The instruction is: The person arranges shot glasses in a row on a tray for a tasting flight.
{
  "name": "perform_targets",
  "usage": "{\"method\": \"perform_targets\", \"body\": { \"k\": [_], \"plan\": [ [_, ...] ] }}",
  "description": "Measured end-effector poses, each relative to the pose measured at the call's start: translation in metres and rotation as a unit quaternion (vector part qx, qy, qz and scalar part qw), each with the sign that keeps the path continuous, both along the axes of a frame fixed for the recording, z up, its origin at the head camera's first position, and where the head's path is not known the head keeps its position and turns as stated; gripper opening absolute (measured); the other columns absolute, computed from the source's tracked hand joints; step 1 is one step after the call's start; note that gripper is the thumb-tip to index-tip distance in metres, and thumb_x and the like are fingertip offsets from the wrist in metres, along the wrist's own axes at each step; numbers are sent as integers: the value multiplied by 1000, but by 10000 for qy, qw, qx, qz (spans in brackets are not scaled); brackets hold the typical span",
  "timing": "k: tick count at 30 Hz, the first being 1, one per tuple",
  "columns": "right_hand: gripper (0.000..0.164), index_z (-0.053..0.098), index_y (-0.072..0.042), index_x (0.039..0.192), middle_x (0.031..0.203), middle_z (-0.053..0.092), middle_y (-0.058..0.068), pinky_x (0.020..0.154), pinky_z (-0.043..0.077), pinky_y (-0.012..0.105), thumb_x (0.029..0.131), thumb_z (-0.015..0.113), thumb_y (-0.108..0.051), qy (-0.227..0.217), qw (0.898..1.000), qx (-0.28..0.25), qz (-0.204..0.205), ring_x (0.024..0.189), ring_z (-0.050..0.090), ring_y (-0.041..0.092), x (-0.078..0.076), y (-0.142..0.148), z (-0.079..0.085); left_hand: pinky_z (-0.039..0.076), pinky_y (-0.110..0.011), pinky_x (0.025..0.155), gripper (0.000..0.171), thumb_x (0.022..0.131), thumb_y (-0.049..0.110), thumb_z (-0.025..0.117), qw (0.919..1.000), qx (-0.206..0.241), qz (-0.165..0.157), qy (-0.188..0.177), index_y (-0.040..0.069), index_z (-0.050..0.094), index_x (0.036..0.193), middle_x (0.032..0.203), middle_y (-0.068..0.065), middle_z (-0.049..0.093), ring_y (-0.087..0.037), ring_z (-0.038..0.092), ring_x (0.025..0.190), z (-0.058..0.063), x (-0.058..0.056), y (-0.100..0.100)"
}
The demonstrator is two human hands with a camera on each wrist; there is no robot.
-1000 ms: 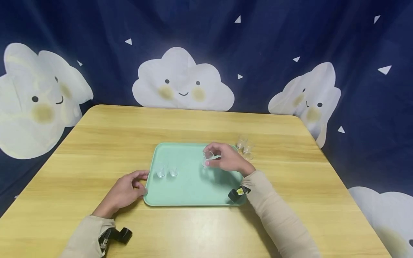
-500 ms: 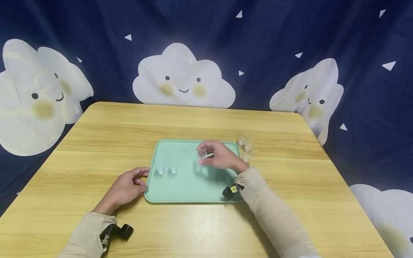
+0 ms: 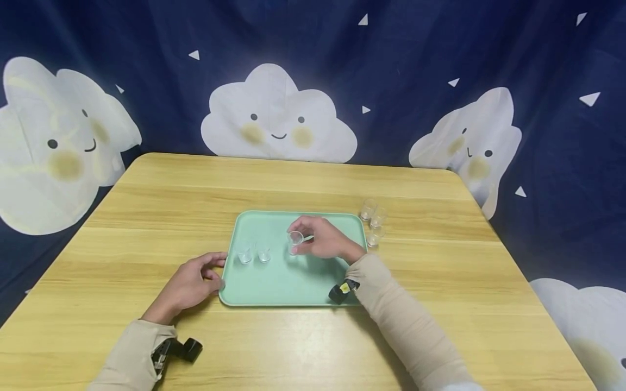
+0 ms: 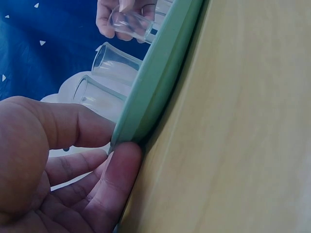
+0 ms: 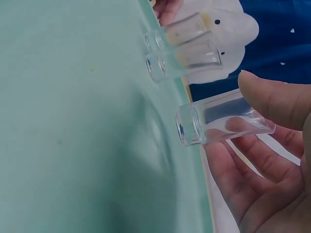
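Observation:
My right hand (image 3: 320,237) holds a small clear shot glass (image 3: 295,239) between thumb and fingers, mouth up, over the middle of a light green tray (image 3: 288,288). In the right wrist view the held glass (image 5: 218,121) shows its thick base, with the fingers around its upper part. Two similar shot glasses (image 3: 244,254) stand side by side on the tray's left half. My left hand (image 3: 188,285) grips the tray's left edge. The left wrist view has its thumb and a fingertip at the green rim (image 4: 141,107).
Three more clear shot glasses (image 3: 376,218) stand close together on the wooden table (image 3: 430,282), just beyond the tray's right edge. A dark blue curtain (image 3: 391,54) with white clouds hangs behind the table. Each wrist wears a small black camera (image 3: 191,349).
My right hand has moved left across the tray with the shot glass. The left hand stays at the tray's edge. The third glass at the right now shows fully.

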State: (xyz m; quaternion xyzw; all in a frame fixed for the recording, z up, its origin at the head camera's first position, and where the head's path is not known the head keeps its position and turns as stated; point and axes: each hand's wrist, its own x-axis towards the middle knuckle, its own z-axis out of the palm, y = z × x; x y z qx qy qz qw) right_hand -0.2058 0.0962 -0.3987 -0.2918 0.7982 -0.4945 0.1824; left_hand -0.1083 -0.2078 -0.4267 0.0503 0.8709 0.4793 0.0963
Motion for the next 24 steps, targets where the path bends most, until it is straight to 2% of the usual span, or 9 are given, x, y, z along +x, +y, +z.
{"method": "perform_targets", "body": {
  "k": [5, 12, 24],
  "plan": [
    [38, 61, 3, 115, 102, 65, 9, 84, 54, 27, 81, 76, -2, -27, 9998, 145, 111, 96, 62, 17, 1, -6, -3, 53, -26, 63, 56, 80, -1, 64, 9999, -105, -18, 35, -5, 51, 134, 117, -15, 60, -19, 57, 80, 0, 3, -1],
    [37, 61, 3, 114, 102, 65, 13, 84, 53, 27, 81, 75, 0, 56, 9998, 201, 61, 95, 62, 18, -2, -10, -2, 54, -27, 62, 55, 80, -1, 63, 9999, -47, -21, 98, -5, 51, 134, 117, -17, 59, -21, 57, 82, 3, -3, 1],
    [37, 61, 3, 113, 105, 66, 13, 85, 53, 27, 79, 76, -1, -63, 9997, 126, 175, 98, 63, 19, -4, -18, -4, 55, -27, 63, 55, 80, -2, 63, 10000, -43, -2, 48, -5, 51, 134, 118, -17, 59, -21, 57, 83, 3, -2, 1]
  ]
}}
